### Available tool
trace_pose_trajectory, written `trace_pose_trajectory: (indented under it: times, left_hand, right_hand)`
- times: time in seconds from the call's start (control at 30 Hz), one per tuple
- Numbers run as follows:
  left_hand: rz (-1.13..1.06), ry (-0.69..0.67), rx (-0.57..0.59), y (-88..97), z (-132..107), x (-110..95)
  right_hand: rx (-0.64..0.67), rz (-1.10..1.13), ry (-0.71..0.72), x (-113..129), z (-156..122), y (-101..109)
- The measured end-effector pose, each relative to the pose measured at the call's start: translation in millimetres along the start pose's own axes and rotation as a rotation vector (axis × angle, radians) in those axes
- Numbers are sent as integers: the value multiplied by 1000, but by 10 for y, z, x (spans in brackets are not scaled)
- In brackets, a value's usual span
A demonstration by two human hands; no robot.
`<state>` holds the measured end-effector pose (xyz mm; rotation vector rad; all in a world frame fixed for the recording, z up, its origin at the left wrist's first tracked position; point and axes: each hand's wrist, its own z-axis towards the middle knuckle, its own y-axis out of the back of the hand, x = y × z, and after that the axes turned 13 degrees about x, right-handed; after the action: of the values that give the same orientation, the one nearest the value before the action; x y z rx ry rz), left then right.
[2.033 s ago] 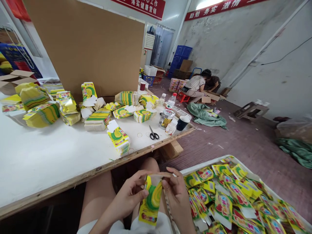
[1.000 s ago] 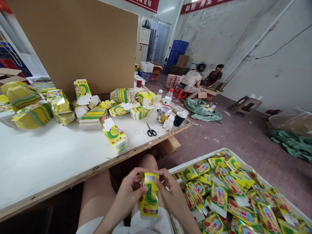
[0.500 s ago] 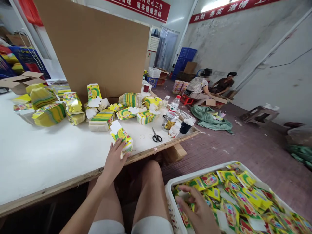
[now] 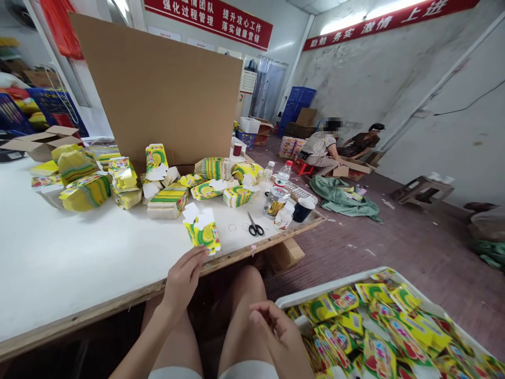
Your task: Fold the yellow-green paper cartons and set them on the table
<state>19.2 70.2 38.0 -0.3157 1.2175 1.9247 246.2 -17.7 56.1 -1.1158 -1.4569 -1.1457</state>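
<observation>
At the table's front edge, my left hand (image 4: 184,278) pinches the lower edge of a flat yellow-green carton (image 4: 205,235) between thumb and fingers. The carton's white flap points up, and other cartons of the same print lie beneath and behind it. My right hand (image 4: 281,337) is over my right knee, beside the white basket (image 4: 290,300). Its fingers are loosely curled and apart from the thumb, with nothing visible in them. Many folded yellow cartons (image 4: 379,352) with red fruit pictures fill the basket.
Bundles of yellow cartons (image 4: 168,201) line the table before a tall cardboard sheet (image 4: 165,89). Black-handled scissors (image 4: 255,227), a jar (image 4: 276,201), bottles and a dark cup (image 4: 303,209) stand to the right. Two people sit by a carton box (image 4: 351,167) farther back.
My right hand has moved left, from above the basket to over my knee. My left hand has slid down toward the table edge, and a carton's flap has risen at its fingertips.
</observation>
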Motion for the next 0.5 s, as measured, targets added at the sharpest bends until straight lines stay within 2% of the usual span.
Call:
trace_pose_trajectory:
  times: [0.07, 0.13, 0.2, 0.23, 0.3, 0.43, 0.5]
  left_hand:
    - [-81, -94, -27, 21, -172, -230]
    - [-194, -381, 108, -4, -348, -452]
    - [-278, -507, 235, -76, -486, -612]
    - [-335, -515, 253, -122, -533, -662]
    - [-496, -396, 236, -209, -581, -715]
    - [-1064, 123, 117, -289, -503, -756]
    - [-1387, 306, 202, -292, -424, -783]
  right_hand:
    - [-65, 123, 28, -17, 2, -39]
    - [-119, 265, 29, -48, 10, -58]
    - [-145, 370, -2, -82, 16, -49]
    - [-151, 399, -23, -97, 14, -36]
    - [-161, 422, -51, -116, 2, -6]
    - [-108, 448, -55, -127, -40, -21]
    - [-84, 489, -45, -134, -51, -73]
